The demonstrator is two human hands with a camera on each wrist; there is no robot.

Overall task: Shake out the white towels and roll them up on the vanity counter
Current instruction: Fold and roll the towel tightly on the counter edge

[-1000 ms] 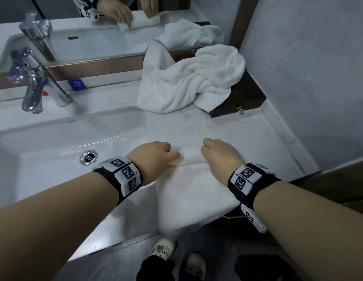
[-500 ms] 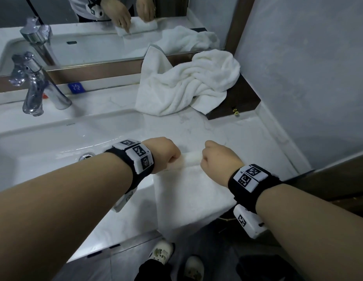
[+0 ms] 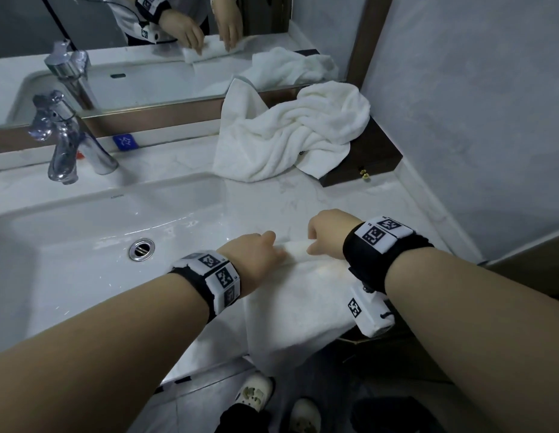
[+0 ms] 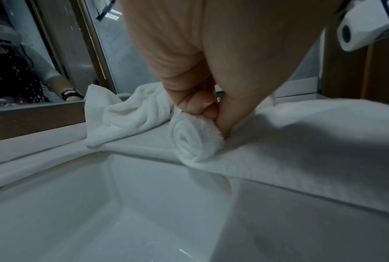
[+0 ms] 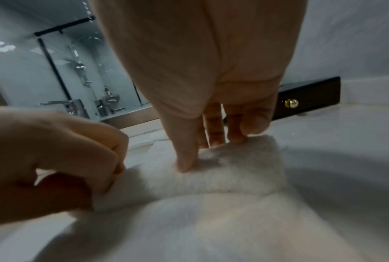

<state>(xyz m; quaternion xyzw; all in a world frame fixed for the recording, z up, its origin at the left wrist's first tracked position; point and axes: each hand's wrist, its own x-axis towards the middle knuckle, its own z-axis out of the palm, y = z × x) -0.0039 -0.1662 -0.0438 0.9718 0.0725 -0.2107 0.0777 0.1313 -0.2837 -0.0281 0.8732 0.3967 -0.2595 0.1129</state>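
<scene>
A white towel [image 3: 303, 304] lies flat on the vanity counter [image 3: 303, 198], its near end hanging over the front edge. Its far end is wound into a tight roll [image 3: 295, 249]. My left hand [image 3: 272, 245] pinches the roll's left end, whose spiral [image 4: 193, 141] shows in the left wrist view. My right hand [image 3: 314, 246] grips the right part, thumb [image 5: 185, 159] in front and fingers [image 5: 236, 134] behind. A second white towel [image 3: 287, 139] lies crumpled at the back against the mirror.
The sink basin [image 3: 84, 260] with its drain [image 3: 141, 250] is to the left, the chrome faucet [image 3: 65, 145] behind it. A dark wooden box [image 3: 378, 154] with a brass knob [image 3: 364, 174] sits under the crumpled towel. A grey wall closes the right side.
Both hands have stayed on the roll and curled tighter over it. My left wrist has turned, and the roll looks slightly thicker.
</scene>
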